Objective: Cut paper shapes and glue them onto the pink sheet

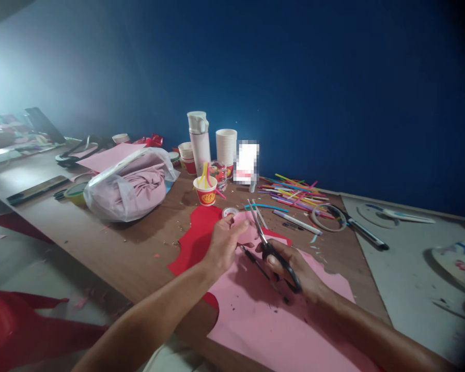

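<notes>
Left hand (225, 242) pinching pink paper (248, 236), right hand (300, 269) gripping black-handled scissors (270, 250) — coloured straws (292, 195) beyond

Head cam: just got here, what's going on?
A person is doing papercraft at a brown tabletop. Their left-hand grip holds a small pink paper piece; the right-hand grip has black-handled scissors, blades pointing away from the person, alongside that piece. Can't tell whether they are cutting into it. Below the hands, a large pink sheet partly overlaps red paper. Beyond them stand a paper cup with straws in it and, further right, loose colored straws.
</notes>
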Available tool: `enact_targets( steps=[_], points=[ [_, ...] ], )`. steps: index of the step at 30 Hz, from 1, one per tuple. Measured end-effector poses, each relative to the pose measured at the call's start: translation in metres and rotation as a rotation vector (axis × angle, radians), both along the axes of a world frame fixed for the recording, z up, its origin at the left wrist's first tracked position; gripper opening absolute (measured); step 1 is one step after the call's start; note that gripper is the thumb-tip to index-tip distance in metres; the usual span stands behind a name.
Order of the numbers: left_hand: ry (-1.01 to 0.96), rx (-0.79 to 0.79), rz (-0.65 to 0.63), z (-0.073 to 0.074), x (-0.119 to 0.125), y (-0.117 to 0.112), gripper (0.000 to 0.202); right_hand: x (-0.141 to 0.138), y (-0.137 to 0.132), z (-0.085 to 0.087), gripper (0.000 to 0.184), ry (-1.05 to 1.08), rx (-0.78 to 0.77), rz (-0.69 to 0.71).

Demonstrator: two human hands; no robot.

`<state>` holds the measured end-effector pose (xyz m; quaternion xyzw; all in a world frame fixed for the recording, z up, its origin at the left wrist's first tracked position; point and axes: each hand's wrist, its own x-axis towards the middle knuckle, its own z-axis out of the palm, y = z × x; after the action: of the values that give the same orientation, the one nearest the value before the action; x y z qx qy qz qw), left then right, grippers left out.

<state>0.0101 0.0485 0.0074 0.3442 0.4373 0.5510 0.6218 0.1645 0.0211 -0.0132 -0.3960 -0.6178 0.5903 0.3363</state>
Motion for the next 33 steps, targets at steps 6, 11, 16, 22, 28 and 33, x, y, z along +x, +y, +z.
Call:
enact_targets(
  steps=[6,11,16,22,28,33],
  points=[
    [-0.009,0.066,-0.034,-0.004,-0.001,0.002,0.023,0.0,0.0,0.0,0.044,0.033,0.017,-0.012],
    [-0.008,0.05,-0.045,-0.004,-0.003,0.003,0.026,-0.003,-0.003,0.007,0.047,0.016,-0.028,-0.047],
    [-0.021,0.048,-0.051,-0.003,-0.004,0.004,0.024,-0.003,-0.005,0.008,0.047,0.016,-0.088,-0.05],
    [-0.005,0.048,-0.045,-0.003,-0.006,0.004,0.024,-0.004,-0.005,0.008,0.051,0.023,-0.167,-0.071],
    [-0.011,0.041,-0.051,-0.001,-0.007,0.004,0.022,-0.005,-0.006,0.015,0.051,0.0,-0.19,-0.052],
    [-0.022,0.042,-0.083,0.002,-0.009,0.005,0.022,-0.003,-0.005,0.015,0.05,0.014,-0.187,-0.043]
  ],
)
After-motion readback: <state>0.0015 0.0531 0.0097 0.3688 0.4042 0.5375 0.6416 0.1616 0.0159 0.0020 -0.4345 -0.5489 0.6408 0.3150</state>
